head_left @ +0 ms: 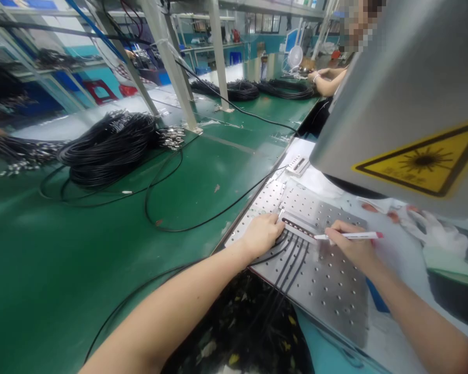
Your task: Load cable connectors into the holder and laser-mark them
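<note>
My right hand (349, 244) is closed around a white marker pen (353, 236) with a red end. The pen's tip touches or nearly touches the right end of a slotted metal fixture (299, 228). Small light pieces sit in a row along the fixture's dark slot, and several black cables (292, 259) run from it toward me. At the fixture's left end is my left hand (262, 235), thumb and fingers pressed together near a small pale piece. What they pinch is mostly hidden. A perforated metal plate (335, 280) lies beneath the fixture.
Above the plate hangs a grey machine housing (398, 93) with a yellow laser warning sign. A smaller slotted block (297, 165) lies beyond the fixture. Coiled black cables (109, 150) rest on the green table (203, 192), near metal posts. White gloves (432, 228) lie right; a co-worker's hands (325, 78) show beyond.
</note>
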Available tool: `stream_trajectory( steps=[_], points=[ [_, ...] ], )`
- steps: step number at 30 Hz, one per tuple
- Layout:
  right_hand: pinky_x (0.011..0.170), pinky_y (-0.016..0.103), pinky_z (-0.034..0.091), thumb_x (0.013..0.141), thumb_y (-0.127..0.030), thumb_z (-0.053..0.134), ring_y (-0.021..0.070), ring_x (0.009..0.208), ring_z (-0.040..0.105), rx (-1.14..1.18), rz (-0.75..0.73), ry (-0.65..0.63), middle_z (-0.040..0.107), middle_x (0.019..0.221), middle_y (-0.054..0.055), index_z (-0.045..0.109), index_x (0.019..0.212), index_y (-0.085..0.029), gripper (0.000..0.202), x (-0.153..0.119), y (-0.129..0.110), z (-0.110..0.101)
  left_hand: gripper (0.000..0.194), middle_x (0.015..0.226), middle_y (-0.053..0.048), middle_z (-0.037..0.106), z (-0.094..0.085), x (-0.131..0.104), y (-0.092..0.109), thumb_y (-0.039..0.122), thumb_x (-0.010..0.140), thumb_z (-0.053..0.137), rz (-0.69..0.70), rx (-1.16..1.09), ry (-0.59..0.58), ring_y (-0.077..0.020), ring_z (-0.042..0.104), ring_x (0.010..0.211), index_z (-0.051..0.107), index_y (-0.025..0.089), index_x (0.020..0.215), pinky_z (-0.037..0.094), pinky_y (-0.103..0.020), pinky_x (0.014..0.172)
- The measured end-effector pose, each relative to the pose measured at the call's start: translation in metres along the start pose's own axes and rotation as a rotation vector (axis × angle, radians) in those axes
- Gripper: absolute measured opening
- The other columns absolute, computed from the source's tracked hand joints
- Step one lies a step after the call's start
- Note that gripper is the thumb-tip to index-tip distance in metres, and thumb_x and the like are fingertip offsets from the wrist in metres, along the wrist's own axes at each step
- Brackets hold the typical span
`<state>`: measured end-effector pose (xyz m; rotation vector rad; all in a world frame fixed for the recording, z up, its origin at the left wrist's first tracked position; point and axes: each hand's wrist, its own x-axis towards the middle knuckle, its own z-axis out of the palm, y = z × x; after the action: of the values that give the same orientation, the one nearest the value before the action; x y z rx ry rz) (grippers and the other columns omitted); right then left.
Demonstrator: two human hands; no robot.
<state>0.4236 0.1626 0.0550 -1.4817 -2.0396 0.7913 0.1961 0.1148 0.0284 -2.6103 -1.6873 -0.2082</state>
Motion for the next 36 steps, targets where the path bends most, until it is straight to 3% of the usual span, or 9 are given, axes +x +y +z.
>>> stream_trajectory(
  steps=[7, 10, 13, 17, 19, 23, 28, 36],
  points=[
    [0.048, 0.023, 0.032, 0.072, -0.035, 0.051, 0.0114, 0.049, 0.044, 0.010, 0.017, 0.043, 0.044, 0.046, -0.004, 0.042, 0.048, -0.021, 0.029, -0.001, -0.001, -0.006, 0.013, 0.081, -0.005, 0.053, -0.004, 0.001, 0.001, 0.012, 0.085, 0.043, -0.013, -0.009, -0.037, -0.0186, 0.051, 0.076, 0.055, 0.016, 0.088, 0.042, -0.029, 0.067],
    [0.050, 0.025, 0.037, 0.075, -0.044, 0.051, 0.0143, 0.052, 0.051, -0.028, 0.003, 0.180, 0.054, 0.055, -0.002, 0.053, 0.062, -0.023, 0.025, -0.010, 0.007, -0.016, 0.011, 0.081, -0.005, 0.053, -0.007, 0.000, 0.001, 0.013, 0.086, 0.043, -0.012, -0.006, -0.061, -0.0180, 0.051, 0.075, 0.054, 0.017, 0.087, 0.042, -0.029, 0.066],
    [0.059, 0.030, 0.042, 0.077, -0.046, 0.051, 0.0211, 0.068, 0.060, -0.252, -0.108, 0.289, 0.064, 0.077, 0.003, 0.058, 0.084, -0.024, 0.024, -0.025, 0.039, -0.032, 0.011, 0.083, -0.005, 0.054, -0.010, 0.001, 0.001, 0.016, 0.087, 0.043, -0.021, 0.026, -0.014, -0.0188, 0.051, 0.077, 0.051, 0.017, 0.094, 0.041, -0.031, 0.068],
    [0.070, 0.037, 0.042, 0.083, -0.026, 0.038, 0.0271, 0.085, 0.060, -0.648, -0.312, 0.154, 0.063, 0.099, 0.012, 0.059, 0.102, -0.023, 0.029, -0.041, 0.096, -0.049, 0.017, 0.098, -0.008, 0.052, -0.016, 0.005, -0.001, 0.023, 0.083, 0.052, -0.081, 0.102, 0.109, -0.0238, 0.047, 0.090, 0.049, 0.017, 0.099, 0.039, -0.036, 0.074],
    [0.076, 0.042, 0.042, 0.083, -0.020, 0.032, 0.0290, 0.090, 0.057, -0.750, -0.360, 0.161, 0.059, 0.103, 0.013, 0.060, 0.106, -0.023, 0.037, -0.043, 0.107, -0.047, 0.024, 0.101, -0.009, 0.050, -0.019, 0.006, -0.002, 0.028, 0.079, 0.059, -0.093, 0.109, 0.119, -0.0253, 0.045, 0.093, 0.050, 0.017, 0.098, 0.038, -0.037, 0.075],
    [0.088, 0.044, 0.042, 0.086, -0.028, 0.035, 0.0279, 0.104, 0.050, -0.575, -0.419, 0.305, 0.049, 0.111, 0.012, 0.056, 0.111, -0.021, 0.033, -0.040, 0.074, -0.016, 0.031, 0.103, -0.009, 0.049, -0.023, 0.007, -0.004, 0.031, 0.074, 0.064, -0.087, 0.116, 0.122, -0.0262, 0.042, 0.094, 0.051, 0.017, 0.098, 0.037, -0.037, 0.075],
    [0.094, 0.044, 0.041, 0.082, -0.037, 0.047, 0.0292, 0.117, 0.042, -0.460, -0.388, 0.109, 0.046, 0.121, 0.011, 0.048, 0.119, -0.024, 0.040, -0.031, 0.025, 0.031, 0.029, 0.102, -0.009, 0.049, -0.024, 0.006, -0.003, 0.032, 0.074, 0.064, -0.102, 0.112, 0.134, -0.0252, 0.042, 0.094, 0.051, 0.017, 0.096, 0.036, -0.037, 0.074],
    [0.098, 0.046, 0.038, 0.082, -0.033, 0.045, 0.0295, 0.124, 0.036, -0.364, -0.339, 0.122, 0.038, 0.130, 0.011, 0.046, 0.119, -0.023, 0.038, -0.027, 0.038, 0.039, 0.020, 0.102, -0.008, 0.049, -0.022, 0.004, 0.002, 0.024, 0.076, 0.060, -0.109, 0.094, 0.178, -0.0261, 0.042, 0.096, 0.053, 0.019, 0.093, 0.036, -0.038, 0.074]
  ],
)
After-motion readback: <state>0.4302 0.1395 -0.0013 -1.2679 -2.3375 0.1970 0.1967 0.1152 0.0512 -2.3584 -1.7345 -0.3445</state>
